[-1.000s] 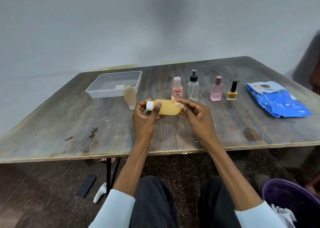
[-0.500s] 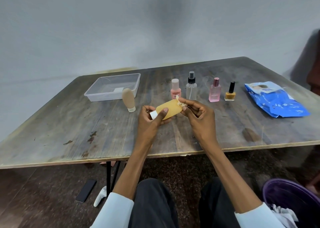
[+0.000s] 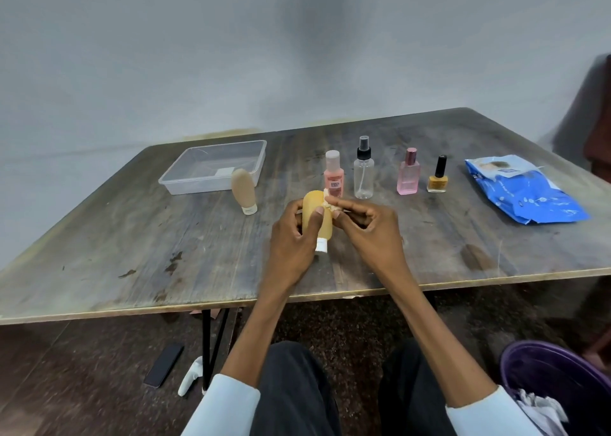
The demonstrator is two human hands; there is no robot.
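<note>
Yellow squeeze bottle [image 3: 316, 212] | held above the table [image 3: 165, 253], white cap toward the person | left hand [image 3: 291, 240] wrapped round its body | right hand [image 3: 367, 227] pinching a crumpled wipe [image 3: 330, 204] against its upper side | wiping judged under way; pink bottle [image 3: 334, 179], spray bottle [image 3: 363, 177], perfume bottle [image 3: 408, 179], nail polish [image 3: 437, 179] likely pending.

A yellow tube [image 3: 317, 214] with a white cap [image 3: 321, 245] is being shown against a streaked grey-brown table [image 3: 132, 237]. Blue is being displayed by a pack [image 3: 525, 192], purple by a bin [image 3: 555, 369], beige by another tube [image 3: 243, 187], pink by a flask [image 3: 409, 179].
</note>
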